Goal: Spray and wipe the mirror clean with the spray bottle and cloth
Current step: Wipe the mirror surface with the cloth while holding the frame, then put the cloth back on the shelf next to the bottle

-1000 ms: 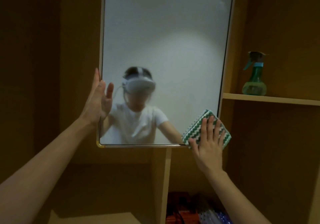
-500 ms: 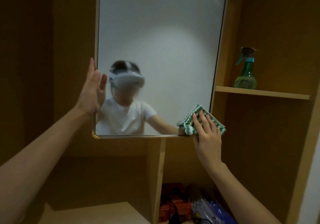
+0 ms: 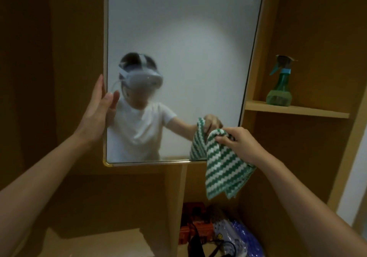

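Observation:
A tall mirror [image 3: 184, 38] leans against a wooden shelving unit. My left hand [image 3: 95, 113] grips the mirror's left edge near its lower part, thumb on the glass. My right hand [image 3: 236, 143] pinches a green-and-white zigzag cloth [image 3: 224, 171] by its top, a little off the glass near the mirror's lower right corner; the cloth hangs loose below the hand. A green spray bottle [image 3: 279, 90] with a teal trigger stands upright on a shelf to the right of the mirror, out of both hands.
The wooden shelf [image 3: 297, 110] holding the bottle juts out at the right. Below the mirror, an upright wooden divider [image 3: 178, 197] splits two compartments; the right one holds orange items [image 3: 192, 227] and a blue plastic bag [image 3: 244, 241]. A pale board [image 3: 95, 243] lies lower left.
My right hand has lifted off the mirror's lower right corner and gathered the cloth, which went from flat under my palm to hanging from my fingers. The left hand keeps its hold.

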Action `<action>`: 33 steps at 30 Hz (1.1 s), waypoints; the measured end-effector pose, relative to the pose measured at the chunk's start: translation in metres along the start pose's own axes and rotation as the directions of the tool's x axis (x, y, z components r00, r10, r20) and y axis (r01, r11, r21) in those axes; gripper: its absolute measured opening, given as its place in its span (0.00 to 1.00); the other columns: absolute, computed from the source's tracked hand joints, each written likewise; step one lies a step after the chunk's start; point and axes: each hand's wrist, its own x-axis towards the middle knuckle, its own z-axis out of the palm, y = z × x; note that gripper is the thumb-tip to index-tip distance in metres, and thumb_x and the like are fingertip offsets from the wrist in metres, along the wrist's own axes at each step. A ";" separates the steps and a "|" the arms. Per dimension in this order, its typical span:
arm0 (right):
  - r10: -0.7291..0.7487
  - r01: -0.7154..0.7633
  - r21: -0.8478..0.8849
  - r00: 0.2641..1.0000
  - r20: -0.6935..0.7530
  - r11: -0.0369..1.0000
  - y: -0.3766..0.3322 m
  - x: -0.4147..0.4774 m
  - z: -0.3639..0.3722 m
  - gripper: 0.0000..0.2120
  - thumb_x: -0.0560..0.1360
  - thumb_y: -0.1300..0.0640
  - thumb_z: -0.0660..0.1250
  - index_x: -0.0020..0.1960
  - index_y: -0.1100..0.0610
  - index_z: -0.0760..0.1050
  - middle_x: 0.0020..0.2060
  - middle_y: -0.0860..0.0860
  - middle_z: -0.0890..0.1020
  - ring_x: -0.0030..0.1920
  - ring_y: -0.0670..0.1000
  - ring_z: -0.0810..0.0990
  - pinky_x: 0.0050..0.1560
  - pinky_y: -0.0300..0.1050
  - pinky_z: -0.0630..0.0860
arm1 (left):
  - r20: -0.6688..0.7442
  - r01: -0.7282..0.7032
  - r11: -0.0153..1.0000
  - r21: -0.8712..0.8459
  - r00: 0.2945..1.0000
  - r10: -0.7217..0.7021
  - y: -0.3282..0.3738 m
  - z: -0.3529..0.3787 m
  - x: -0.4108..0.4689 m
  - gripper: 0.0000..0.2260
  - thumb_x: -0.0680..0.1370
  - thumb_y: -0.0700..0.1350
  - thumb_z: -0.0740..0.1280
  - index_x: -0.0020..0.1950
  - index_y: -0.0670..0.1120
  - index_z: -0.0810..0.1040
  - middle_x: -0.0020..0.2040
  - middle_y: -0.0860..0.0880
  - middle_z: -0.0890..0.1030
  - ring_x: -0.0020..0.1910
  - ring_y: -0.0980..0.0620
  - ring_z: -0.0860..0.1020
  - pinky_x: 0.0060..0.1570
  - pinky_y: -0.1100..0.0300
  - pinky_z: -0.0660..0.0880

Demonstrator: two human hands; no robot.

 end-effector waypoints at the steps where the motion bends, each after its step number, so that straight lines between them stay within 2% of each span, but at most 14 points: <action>1: -0.004 0.004 0.003 0.997 0.083 1.000 -0.005 0.007 -0.007 0.08 0.77 0.51 0.64 0.43 0.53 0.77 0.34 0.54 0.78 0.34 0.51 0.74 0.36 0.45 0.63 | 0.010 0.031 1.000 0.003 0.999 -0.031 0.005 0.000 0.001 0.25 0.82 0.47 0.50 0.76 0.52 0.43 0.77 0.53 0.48 0.64 0.69 0.57 0.61 0.70 0.58; 2: -0.007 0.007 -0.003 0.985 0.171 1.000 -0.011 0.014 -0.015 0.10 0.77 0.50 0.64 0.45 0.56 0.78 0.33 0.55 0.77 0.33 0.51 0.73 0.35 0.45 0.63 | 0.017 0.063 0.998 0.021 0.998 -0.063 0.009 -0.002 0.003 0.25 0.82 0.46 0.51 0.76 0.51 0.43 0.76 0.56 0.49 0.61 0.72 0.58 0.62 0.72 0.59; 4: -0.017 0.021 -0.007 0.944 0.330 1.000 -0.028 0.028 -0.032 0.14 0.77 0.49 0.63 0.43 0.60 0.75 0.30 0.52 0.70 0.30 0.47 0.68 0.33 0.43 0.60 | 0.056 0.130 0.988 0.079 0.989 -0.135 0.017 -0.007 0.009 0.27 0.81 0.45 0.53 0.76 0.52 0.42 0.69 0.66 0.53 0.60 0.71 0.57 0.70 0.64 0.54; 7: -0.031 0.029 0.012 0.879 0.476 1.000 -0.058 0.055 -0.062 0.17 0.78 0.50 0.63 0.34 0.57 0.66 0.27 0.49 0.65 0.25 0.43 0.64 0.29 0.38 0.58 | 0.219 0.179 0.960 0.214 0.949 -0.226 0.032 -0.026 0.018 0.33 0.76 0.57 0.60 0.75 0.59 0.44 0.60 0.79 0.62 0.68 0.65 0.59 0.70 0.54 0.57; 9: -0.041 0.019 0.046 0.854 0.518 0.999 -0.081 0.074 -0.082 0.18 0.78 0.51 0.63 0.32 0.54 0.62 0.26 0.48 0.63 0.23 0.43 0.64 0.28 0.37 0.59 | 0.310 0.209 0.926 0.315 0.899 -0.309 0.056 -0.037 0.026 0.27 0.71 0.62 0.62 0.67 0.69 0.54 0.64 0.71 0.66 0.69 0.64 0.62 0.70 0.51 0.60; 10: -0.053 0.024 0.061 0.848 0.528 0.998 -0.092 0.085 -0.092 0.19 0.78 0.51 0.63 0.32 0.54 0.61 0.26 0.48 0.63 0.23 0.42 0.63 0.28 0.37 0.59 | 0.327 0.236 0.906 0.351 0.876 -0.355 0.067 -0.041 0.033 0.23 0.73 0.59 0.64 0.62 0.72 0.56 0.67 0.66 0.63 0.70 0.62 0.61 0.71 0.50 0.59; 12: -0.084 0.050 0.079 0.842 0.534 0.996 -0.114 0.106 -0.112 0.19 0.77 0.52 0.64 0.32 0.53 0.61 0.26 0.47 0.63 0.23 0.42 0.64 0.29 0.38 0.59 | 0.319 0.322 0.836 0.444 0.816 -0.483 0.092 -0.046 0.047 0.25 0.76 0.51 0.64 0.66 0.65 0.53 0.74 0.55 0.58 0.73 0.52 0.59 0.71 0.51 0.58; 14: -0.107 0.064 0.097 0.838 0.534 0.993 -0.135 0.125 -0.132 0.18 0.77 0.52 0.65 0.31 0.52 0.62 0.27 0.46 0.65 0.25 0.41 0.64 0.31 0.38 0.59 | 0.299 0.365 0.753 0.548 0.755 -0.584 0.117 -0.056 0.067 0.34 0.76 0.52 0.64 0.75 0.56 0.46 0.76 0.48 0.55 0.74 0.48 0.59 0.70 0.51 0.60; 19: -0.142 0.088 0.124 0.827 0.544 0.988 -0.185 0.163 -0.184 0.15 0.77 0.51 0.64 0.33 0.50 0.66 0.30 0.51 0.70 0.33 0.48 0.69 0.38 0.45 0.64 | 0.298 0.287 0.682 0.673 0.739 -0.605 0.192 -0.078 0.123 0.37 0.75 0.56 0.64 0.75 0.57 0.43 0.77 0.49 0.54 0.74 0.49 0.59 0.71 0.47 0.61; 21: -0.127 0.090 0.094 0.831 0.542 0.991 -0.202 0.176 -0.206 0.13 0.77 0.50 0.64 0.37 0.56 0.71 0.34 0.58 0.74 0.36 0.53 0.73 0.39 0.46 0.65 | 0.304 0.232 0.655 0.719 0.743 -0.597 0.222 -0.079 0.143 0.36 0.75 0.57 0.64 0.75 0.58 0.44 0.77 0.49 0.53 0.74 0.48 0.59 0.71 0.45 0.61; 23: -0.111 0.086 0.071 0.831 0.545 0.994 -0.218 0.188 -0.226 0.16 0.78 0.50 0.63 0.42 0.63 0.73 0.38 0.63 0.76 0.39 0.56 0.74 0.39 0.46 0.65 | 0.303 0.188 0.617 0.765 0.739 -0.601 0.249 -0.080 0.161 0.34 0.75 0.58 0.63 0.75 0.57 0.47 0.77 0.50 0.53 0.74 0.47 0.59 0.71 0.44 0.62; 27: -0.124 0.132 0.023 0.833 0.539 0.991 -0.242 0.206 -0.261 0.16 0.78 0.51 0.62 0.35 0.56 0.66 0.35 0.56 0.73 0.38 0.53 0.72 0.39 0.45 0.63 | 0.334 0.089 0.574 0.814 0.736 -0.589 0.291 -0.081 0.189 0.28 0.77 0.56 0.61 0.74 0.54 0.55 0.75 0.49 0.59 0.71 0.49 0.64 0.68 0.49 0.66; 30: -0.133 0.159 -0.007 0.847 0.514 0.987 -0.255 0.212 -0.275 0.14 0.79 0.52 0.61 0.37 0.57 0.67 0.37 0.55 0.74 0.40 0.52 0.72 0.41 0.45 0.64 | 0.328 0.049 0.550 0.834 0.757 -0.565 0.311 -0.078 0.201 0.26 0.77 0.56 0.61 0.73 0.54 0.59 0.75 0.49 0.61 0.72 0.49 0.64 0.69 0.50 0.65; 33: -0.136 0.178 -0.038 0.857 0.497 0.983 -0.264 0.209 -0.280 0.15 0.79 0.53 0.61 0.34 0.53 0.66 0.38 0.54 0.75 0.41 0.51 0.72 0.41 0.44 0.65 | 0.350 0.034 0.564 0.825 0.752 -0.558 0.323 -0.074 0.204 0.25 0.78 0.54 0.61 0.73 0.53 0.59 0.74 0.49 0.63 0.71 0.49 0.64 0.68 0.51 0.64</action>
